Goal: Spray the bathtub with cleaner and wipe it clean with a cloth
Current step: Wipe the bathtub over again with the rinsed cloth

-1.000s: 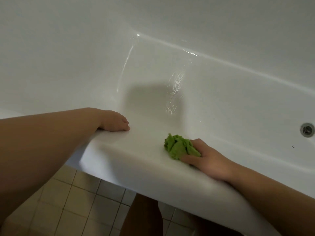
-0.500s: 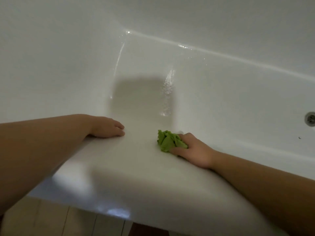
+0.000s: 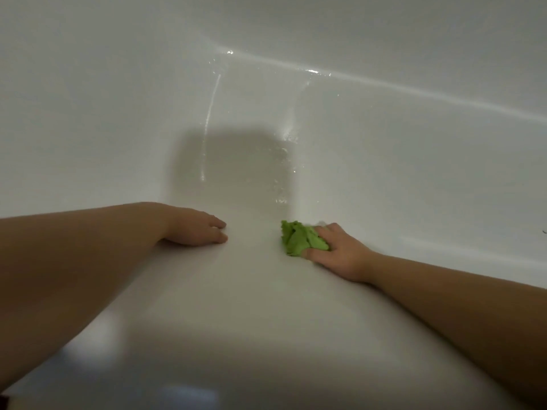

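Note:
The white bathtub [image 3: 236,291] fills the view, its near rim broad and glossy. My right hand [image 3: 337,253] grips a crumpled green cloth [image 3: 299,239] and presses it on the inner edge of the near rim. My left hand [image 3: 201,229] rests flat on the rim a little to the left, fingers straight, holding nothing. Wet streaks [image 3: 210,119] run down the far inner wall. No spray bottle is in sight.
The tub's far rim [image 3: 384,84] runs diagonally across the upper right, with droplets on it. A dark shadow lies on the tub's inner wall between my hands. A small dark speck [image 3: 544,231] sits at the right edge.
My head has leaned further over the tub, so the floor tiles and the drain fitting have left the view. The cloth has slid slightly toward the tub's inside edge. My left hand stays put.

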